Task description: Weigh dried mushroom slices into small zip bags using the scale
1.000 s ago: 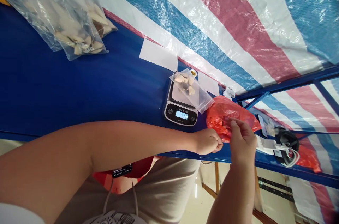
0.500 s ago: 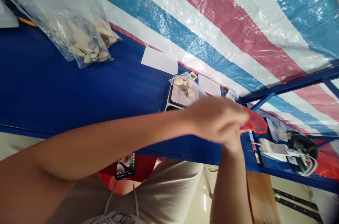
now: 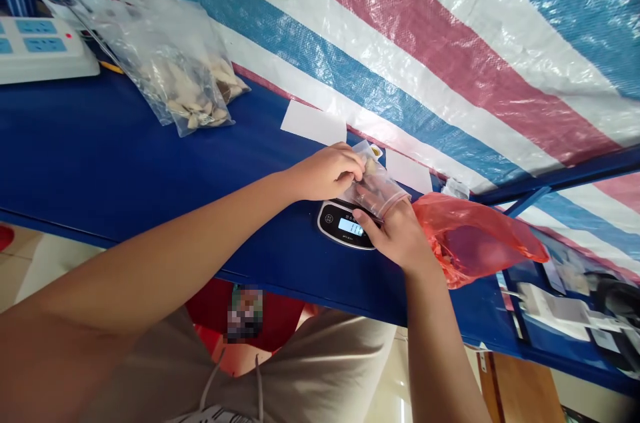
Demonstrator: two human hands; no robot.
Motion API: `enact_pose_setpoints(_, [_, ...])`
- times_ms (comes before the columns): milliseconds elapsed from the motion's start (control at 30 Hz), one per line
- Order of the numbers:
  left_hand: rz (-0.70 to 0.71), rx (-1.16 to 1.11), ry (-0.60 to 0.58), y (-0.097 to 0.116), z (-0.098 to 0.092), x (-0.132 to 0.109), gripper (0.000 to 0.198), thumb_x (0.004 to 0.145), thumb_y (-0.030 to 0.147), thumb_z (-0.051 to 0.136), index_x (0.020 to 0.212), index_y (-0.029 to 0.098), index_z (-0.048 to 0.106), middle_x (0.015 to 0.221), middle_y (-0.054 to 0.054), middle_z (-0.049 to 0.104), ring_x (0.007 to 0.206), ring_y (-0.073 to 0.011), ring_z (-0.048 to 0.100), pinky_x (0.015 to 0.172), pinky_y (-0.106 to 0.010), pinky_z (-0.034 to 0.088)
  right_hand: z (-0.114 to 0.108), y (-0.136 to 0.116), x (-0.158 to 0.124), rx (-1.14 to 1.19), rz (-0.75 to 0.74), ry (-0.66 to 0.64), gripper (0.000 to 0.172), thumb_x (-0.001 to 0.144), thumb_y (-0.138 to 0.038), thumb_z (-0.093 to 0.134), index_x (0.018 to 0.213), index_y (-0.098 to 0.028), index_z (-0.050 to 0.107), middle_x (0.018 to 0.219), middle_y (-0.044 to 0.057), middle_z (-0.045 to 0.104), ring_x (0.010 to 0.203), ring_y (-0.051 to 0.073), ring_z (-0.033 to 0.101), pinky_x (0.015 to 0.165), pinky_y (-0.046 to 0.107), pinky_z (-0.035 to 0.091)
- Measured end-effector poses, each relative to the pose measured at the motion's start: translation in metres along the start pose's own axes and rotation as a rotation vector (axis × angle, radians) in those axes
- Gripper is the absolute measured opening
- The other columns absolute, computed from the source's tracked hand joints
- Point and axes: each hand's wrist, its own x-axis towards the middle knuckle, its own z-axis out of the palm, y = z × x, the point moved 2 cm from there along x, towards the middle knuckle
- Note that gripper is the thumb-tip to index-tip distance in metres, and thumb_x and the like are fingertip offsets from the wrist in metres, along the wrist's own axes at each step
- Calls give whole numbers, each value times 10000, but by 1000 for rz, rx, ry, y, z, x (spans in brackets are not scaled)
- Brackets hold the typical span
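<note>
Versus a second ago, the crinkled red bag (image 3: 475, 230) gapes wider. I see left hand (image 3: 325, 173) now pinching the filmy clear bag (image 3: 384, 188) over the scale (image 3: 345, 234); right hand (image 3: 403, 233) fingers-deep inside, grip unclear.

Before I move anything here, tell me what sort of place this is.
Probably a makeshift work area: a digital scale sits on a blue table, plastic bags of pale pieces lie farther along, and a striped sheet lines the back.
</note>
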Motion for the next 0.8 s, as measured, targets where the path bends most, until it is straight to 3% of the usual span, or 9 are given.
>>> enact_pose_setpoints(200, [11, 14, 33, -2, 2, -1, 322, 946, 96, 481, 943, 243, 768, 1119, -39, 795, 1190, -245, 650, 1065, -427, 519, -4, -5, -9, 72, 73, 147, 415, 1051, -440, 573, 1303, -154, 738, 1385, 183, 704, 1330, 323, 646, 1151, 505, 490])
enact_pose_setpoints(300, [73, -57, 93, 0, -1, 1, 286, 943, 98, 512, 924, 242, 758, 1090, -37, 804, 1127, -230, 691, 1052, -428, 524, -16, -13, -30, 182, 219, 261, 280, 1010, -410, 652, 1159, -209, 776, 1245, 131, 762, 1180, 285, 721, 1044, 461, 569])
enact_pose_setpoints(367, [42, -142, 213, -4, -11, 3, 232, 948, 124, 551, 931, 243, 749, 1089, -35, 804, 1085, -214, 716, 1033, -413, 538, -27, -14, -50, 270, 382, 423, 220, 957, -403, 712, 1048, -217, 786, 1142, 108, 787, 1075, 282, 750, 976, 464, 601])
enact_pose_setpoints(500, [-285, -161, 626, -36, -35, 1, 230, 943, 113, 523, 859, 220, 708, 991, -24, 794, 988, -184, 722, 940, -360, 552, -49, 2, -104, 350, 710, 817, 228, 760, -373, 864, 903, -218, 775, 929, 61, 777, 898, 280, 749, 951, 502, 601])
enact_pose_setpoints(567, [-393, -167, 720, -55, -39, -1, 239, 910, 79, 515, 798, 208, 683, 894, -22, 775, 867, -163, 699, 838, -324, 546, -58, 16, -132, 340, 839, 986, 250, 685, -331, 889, 877, -226, 767, 872, 33, 751, 803, 254, 725, 916, 482, 604])
enact_pose_setpoints(667, [-453, -229, 738, -75, -36, 0, 245, 870, 48, 508, 763, 207, 661, 793, -9, 733, 745, -138, 652, 747, -292, 526, -59, 39, -155, 328, 999, 963, 262, 646, -325, 860, 864, -219, 762, 803, 24, 729, 720, 244, 689, 820, 464, 606])
enact_pose_setpoints(800, [-483, -267, 718, -81, -29, 3, 260, 851, 37, 489, 765, 210, 663, 742, -1, 697, 721, -135, 636, 703, -285, 504, -48, 59, -145, 119, 1006, 763, 272, 694, -363, 759, 889, -175, 783, 780, 78, 752, 749, 278, 709, 747, 428, 586])
